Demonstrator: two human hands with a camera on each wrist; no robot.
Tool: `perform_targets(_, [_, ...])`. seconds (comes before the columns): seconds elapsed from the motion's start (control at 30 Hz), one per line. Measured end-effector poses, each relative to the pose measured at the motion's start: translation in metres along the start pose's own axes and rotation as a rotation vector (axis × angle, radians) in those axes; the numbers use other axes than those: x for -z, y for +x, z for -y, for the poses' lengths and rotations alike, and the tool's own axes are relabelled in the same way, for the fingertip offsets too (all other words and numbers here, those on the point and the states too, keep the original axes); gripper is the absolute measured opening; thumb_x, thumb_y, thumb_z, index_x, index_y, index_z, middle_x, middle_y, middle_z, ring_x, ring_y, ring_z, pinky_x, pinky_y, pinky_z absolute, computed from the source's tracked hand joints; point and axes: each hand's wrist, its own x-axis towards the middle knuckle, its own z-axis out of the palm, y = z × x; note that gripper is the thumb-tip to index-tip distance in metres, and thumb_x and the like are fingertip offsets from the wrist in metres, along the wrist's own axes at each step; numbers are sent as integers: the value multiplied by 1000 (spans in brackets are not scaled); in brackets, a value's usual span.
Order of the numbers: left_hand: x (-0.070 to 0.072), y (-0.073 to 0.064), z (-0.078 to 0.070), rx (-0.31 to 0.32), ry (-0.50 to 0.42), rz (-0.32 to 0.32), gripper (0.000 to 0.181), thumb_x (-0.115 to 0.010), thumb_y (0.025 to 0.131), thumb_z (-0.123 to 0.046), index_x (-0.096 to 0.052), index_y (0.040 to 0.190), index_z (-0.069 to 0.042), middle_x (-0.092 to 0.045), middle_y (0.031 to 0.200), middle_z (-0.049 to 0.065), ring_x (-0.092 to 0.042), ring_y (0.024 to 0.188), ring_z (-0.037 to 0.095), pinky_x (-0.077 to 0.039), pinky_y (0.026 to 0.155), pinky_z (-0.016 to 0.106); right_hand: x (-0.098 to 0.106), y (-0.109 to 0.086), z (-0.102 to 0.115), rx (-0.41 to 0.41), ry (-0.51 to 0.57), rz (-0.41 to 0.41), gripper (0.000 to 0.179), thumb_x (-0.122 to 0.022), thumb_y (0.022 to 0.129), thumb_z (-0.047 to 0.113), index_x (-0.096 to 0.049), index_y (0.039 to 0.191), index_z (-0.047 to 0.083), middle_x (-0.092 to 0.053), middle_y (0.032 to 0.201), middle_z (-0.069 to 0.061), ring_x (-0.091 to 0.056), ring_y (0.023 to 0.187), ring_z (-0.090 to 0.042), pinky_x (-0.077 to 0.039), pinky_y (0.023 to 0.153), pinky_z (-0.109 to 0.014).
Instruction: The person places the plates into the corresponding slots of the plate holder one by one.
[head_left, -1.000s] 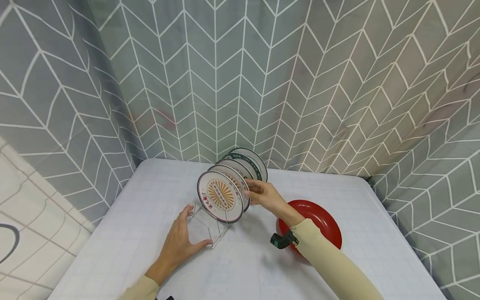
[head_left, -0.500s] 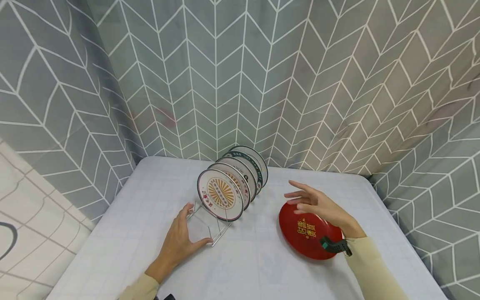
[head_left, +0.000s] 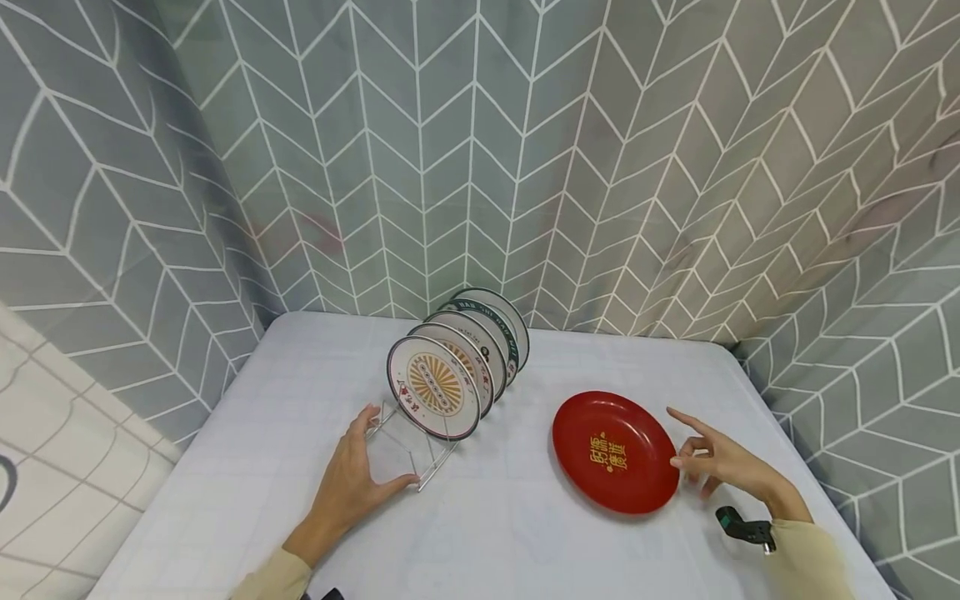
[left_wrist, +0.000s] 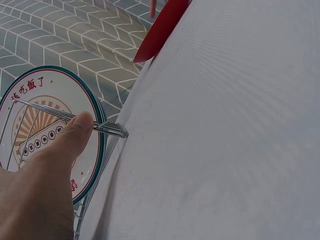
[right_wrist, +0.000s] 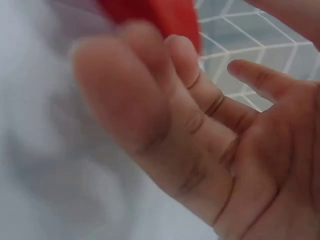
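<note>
A wire dish rack (head_left: 432, 468) holds several white plates (head_left: 434, 388) standing on edge in a row; the front one bears a yellow sunburst. My left hand (head_left: 341, 487) grips the rack's near end, its thumb and fingers spread to opposite sides. In the left wrist view the thumb (left_wrist: 75, 132) lies on the rack's wire bar. On the right, a red plate (head_left: 637, 442) with gold characters lies on the table. My right hand (head_left: 738, 468) is at its right edge, fingers loosely bent and the index stretched out; whether the fingertips touch the rim, I cannot tell.
White cloth covers the table (head_left: 510, 533), whose back edge runs near a grey patterned curtain (head_left: 480, 150). More curtain hangs along the right side. A white tile-patterned surface (head_left: 60, 450) is at the left.
My right hand has let go of the plates in the rack and moved right and toward me, over the red plate to its right edge. The left hand stays on the rack.
</note>
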Motion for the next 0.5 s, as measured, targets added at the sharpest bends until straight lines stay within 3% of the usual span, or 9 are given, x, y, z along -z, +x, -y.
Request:
perform_targets(0.1, [0, -1, 1, -2, 0, 0, 129, -90, 53, -56, -29, 149, 2, -51, 140, 20, -56, 118, 33, -41, 100, 39, -8, 7, -5, -28, 38, 36, 84, -61, 95, 14, -4, 156, 7, -58, 96, -23, -66, 67, -28, -60, 60, -52])
perform_targets(0.23, [-2, -2, 3, -15, 4, 1, 127, -85, 58, -63, -28, 149, 3, -50, 140, 21, -55, 119, 32, -41, 101, 38, -15, 14, -10, -43, 58, 55, 90, -64, 93, 12, 0, 156, 8, -59, 109, -23, -66, 62, -25, -61, 57, -47])
perform_targets(0.5, [-2, -2, 5, -19, -13, 10, 125, -82, 61, -66, -27, 149, 4, -49, 140, 21, -52, 123, 33, -28, 114, 16, -19, 19, -15, -60, 89, 37, 90, -65, 93, 12, -1, 155, 0, -55, 122, -27, -68, 68, -29, -62, 61, -45])
